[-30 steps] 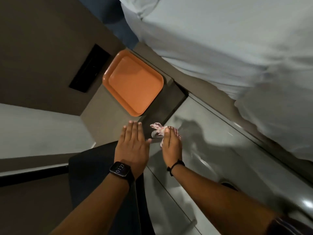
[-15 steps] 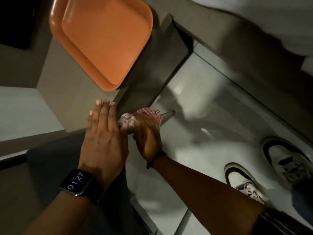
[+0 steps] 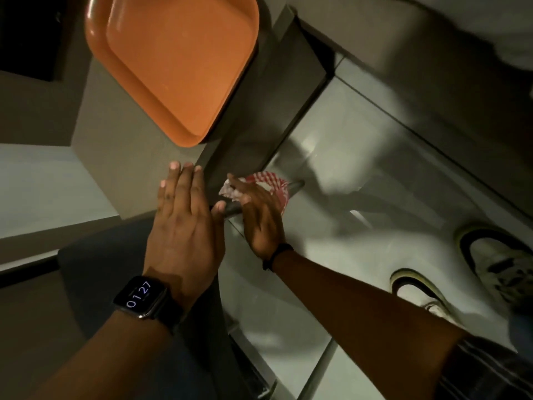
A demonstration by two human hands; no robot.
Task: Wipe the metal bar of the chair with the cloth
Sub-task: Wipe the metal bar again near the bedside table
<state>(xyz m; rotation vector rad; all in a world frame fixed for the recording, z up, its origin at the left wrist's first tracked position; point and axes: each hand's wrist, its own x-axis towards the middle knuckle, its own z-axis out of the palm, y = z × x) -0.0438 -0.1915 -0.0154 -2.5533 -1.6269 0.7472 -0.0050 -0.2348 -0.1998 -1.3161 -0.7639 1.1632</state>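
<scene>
A red-and-white checked cloth (image 3: 268, 183) is wrapped over the chair's metal bar (image 3: 294, 186), which runs down toward the floor. My right hand (image 3: 261, 216) presses the cloth around the bar, so most of the bar is hidden; a short dark stretch (image 3: 232, 208) shows between my hands. My left hand (image 3: 184, 220), with a smartwatch on the wrist, lies flat with fingers straight on the dark chair seat (image 3: 95, 278), its thumb touching the bar.
An orange tray (image 3: 173, 62) rests on a grey block (image 3: 115, 157) just beyond my hands. Glossy grey floor tiles (image 3: 360, 157) stretch to the right. My two white shoes (image 3: 432, 293) stand at the lower right.
The view has dropped toward the floor and closed in. My right hand has slid the cloth a little along the bar. My left hand stays flat on the seat.
</scene>
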